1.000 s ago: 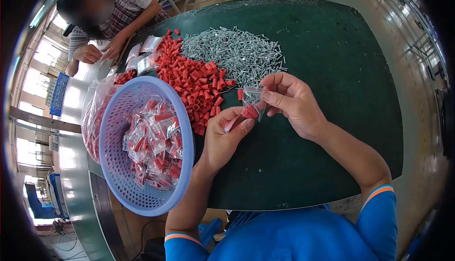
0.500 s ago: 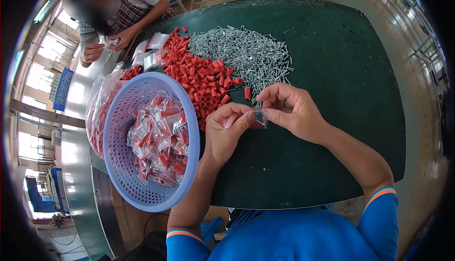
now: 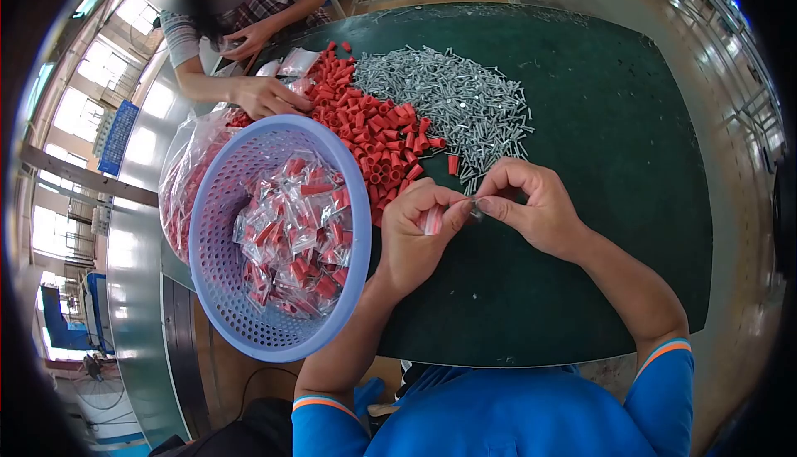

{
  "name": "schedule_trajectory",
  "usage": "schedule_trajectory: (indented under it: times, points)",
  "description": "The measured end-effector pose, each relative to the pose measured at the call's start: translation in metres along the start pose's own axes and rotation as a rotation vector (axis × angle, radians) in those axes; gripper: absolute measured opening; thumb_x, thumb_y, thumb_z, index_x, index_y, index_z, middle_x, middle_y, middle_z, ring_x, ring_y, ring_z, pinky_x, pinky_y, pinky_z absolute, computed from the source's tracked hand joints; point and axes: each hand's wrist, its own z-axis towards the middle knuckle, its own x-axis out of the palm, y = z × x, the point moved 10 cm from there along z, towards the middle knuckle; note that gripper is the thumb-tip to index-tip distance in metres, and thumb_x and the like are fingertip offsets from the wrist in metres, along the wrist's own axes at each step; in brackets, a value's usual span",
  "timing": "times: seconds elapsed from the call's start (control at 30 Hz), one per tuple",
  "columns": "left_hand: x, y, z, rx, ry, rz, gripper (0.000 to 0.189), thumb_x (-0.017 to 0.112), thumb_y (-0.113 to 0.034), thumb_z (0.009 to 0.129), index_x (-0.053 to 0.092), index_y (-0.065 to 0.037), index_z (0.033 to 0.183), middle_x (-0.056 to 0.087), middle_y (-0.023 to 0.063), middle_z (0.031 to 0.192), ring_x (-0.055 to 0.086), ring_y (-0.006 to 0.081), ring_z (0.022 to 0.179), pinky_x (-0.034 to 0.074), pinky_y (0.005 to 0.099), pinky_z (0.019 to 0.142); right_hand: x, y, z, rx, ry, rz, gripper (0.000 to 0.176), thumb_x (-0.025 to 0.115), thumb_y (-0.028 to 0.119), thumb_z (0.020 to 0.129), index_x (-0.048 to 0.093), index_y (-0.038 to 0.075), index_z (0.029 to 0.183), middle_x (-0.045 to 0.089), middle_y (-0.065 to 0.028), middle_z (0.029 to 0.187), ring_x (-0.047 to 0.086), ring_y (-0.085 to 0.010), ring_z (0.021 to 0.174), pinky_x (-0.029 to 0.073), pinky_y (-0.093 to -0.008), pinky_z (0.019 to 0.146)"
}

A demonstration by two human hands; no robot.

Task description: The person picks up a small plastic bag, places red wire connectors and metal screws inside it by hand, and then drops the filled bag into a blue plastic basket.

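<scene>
My left hand (image 3: 418,229) is closed, with thumb and forefinger pinched; a small clear plastic bag with a red stripe (image 3: 432,221) shows between its curled fingers. My right hand (image 3: 535,208) pinches at the same spot, its fingertips meeting the left ones on a shiny bit of clear plastic (image 3: 476,210). Most of the bag is hidden by my fingers. Just beyond my hands lie a heap of red tapered plastic sleeves (image 3: 378,146) and a heap of grey metal screws (image 3: 452,96). One red sleeve (image 3: 453,164) lies apart near the screws.
A lavender perforated basket (image 3: 363,233) holding filled clear bags (image 3: 299,241) stands left of my left arm. Behind it is a large plastic bag of red parts (image 3: 178,183). Across the green table (image 3: 606,166), a co-worker's hand (image 3: 270,96) reaches toward the red heap.
The bag between my hands now shows less, mostly covered by my fingers, which have come closer together. The co-worker's one hand has reached out to the red heap. The view has shifted slightly.
</scene>
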Motion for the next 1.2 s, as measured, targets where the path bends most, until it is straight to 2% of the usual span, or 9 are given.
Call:
schedule_trajectory:
  times: [0.1,0.17,0.67,0.93,1.0,1.03,1.07,1.1,1.2]
  points:
    - [-0.002,-0.007,-0.001,0.043,-0.043,0.089,0.008,0.071,-0.007,0.076,0.065,-0.003,0.080,0.051,0.0021,0.067,0.043,0.0128,0.061,0.035,0.0264,0.056,-0.001,0.007,0.001,-0.063,-0.001,-0.106,0.013,0.067,0.014,0.081,0.062,0.002,0.081,0.057,-0.0017,0.077,0.053,-0.0068,0.068,0.042,-0.0223,0.060]
    - [-0.002,-0.009,0.000,0.037,-0.043,0.113,0.004,0.067,-0.002,0.079,0.064,-0.002,0.081,0.050,-0.0002,0.072,0.045,0.0077,0.066,0.035,0.0217,0.060,-0.001,0.010,0.001,-0.095,-0.004,-0.132,0.014,0.067,0.015,0.080,0.062,0.002,0.081,0.057,-0.0023,0.076,0.053,-0.0075,0.067,0.042,-0.0226,0.059]
    - [0.000,-0.007,0.002,0.058,0.018,0.260,0.006,0.067,-0.003,0.079,0.061,-0.002,0.078,0.049,0.0004,0.069,0.045,0.0083,0.064,0.035,0.0225,0.058,0.000,0.004,0.004,0.020,0.037,-0.114,0.010,0.066,0.008,0.080,0.063,-0.001,0.080,0.060,-0.0039,0.075,0.055,-0.0078,0.066,0.045,-0.0231,0.060]
    - [0.002,0.002,0.001,0.005,0.033,0.180,0.008,0.063,-0.007,0.084,0.061,0.000,0.080,0.050,-0.0011,0.072,0.044,0.0058,0.064,0.035,0.0204,0.058,-0.006,-0.002,0.004,0.087,0.043,-0.080,0.010,0.065,0.008,0.079,0.063,-0.001,0.082,0.061,-0.0041,0.074,0.055,-0.0075,0.066,0.045,-0.0237,0.060]
    - [0.002,0.015,0.000,-0.108,0.033,0.070,0.006,0.061,-0.006,0.085,0.061,-0.001,0.083,0.050,-0.0014,0.073,0.044,0.0055,0.064,0.036,0.0202,0.059,-0.010,0.000,0.004,0.063,0.028,-0.141,0.010,0.065,0.009,0.079,0.064,-0.001,0.081,0.061,-0.0045,0.074,0.055,-0.0078,0.066,0.045,-0.0239,0.060]
    - [0.003,0.011,0.002,-0.030,0.040,0.111,0.005,0.063,-0.006,0.083,0.062,-0.001,0.086,0.050,-0.0019,0.073,0.045,0.0050,0.066,0.036,0.0199,0.060,-0.011,0.002,0.005,0.037,0.014,-0.201,0.011,0.065,0.009,0.078,0.064,-0.001,0.080,0.061,-0.0048,0.074,0.055,-0.0081,0.066,0.044,-0.0240,0.061]
    - [0.003,-0.002,0.003,0.089,0.031,0.147,0.010,0.066,-0.005,0.080,0.064,-0.002,0.089,0.051,-0.0012,0.073,0.046,0.0058,0.068,0.037,0.0214,0.061,-0.012,0.004,0.005,0.000,0.004,-0.212,0.012,0.066,0.011,0.077,0.064,-0.001,0.079,0.061,-0.0050,0.073,0.055,-0.0088,0.066,0.044,-0.0245,0.061]
    - [0.003,0.000,0.002,-0.015,0.034,0.143,0.013,0.068,-0.005,0.078,0.065,-0.002,0.090,0.053,0.0017,0.072,0.049,0.0092,0.068,0.039,0.0242,0.062,-0.011,0.002,0.004,0.012,0.005,-0.199,0.012,0.066,0.011,0.076,0.064,-0.001,0.079,0.061,-0.0048,0.073,0.055,-0.0089,0.066,0.044,-0.0244,0.061]
    - [0.005,-0.005,0.002,0.098,0.064,0.093,0.007,0.068,-0.003,0.075,0.065,-0.003,0.082,0.054,0.0061,0.071,0.053,0.0172,0.067,0.041,0.0284,0.061,-0.006,0.002,0.002,0.056,0.041,-0.172,0.012,0.067,0.010,0.075,0.064,-0.001,0.076,0.061,-0.0041,0.071,0.055,-0.0084,0.066,0.043,-0.0236,0.061]
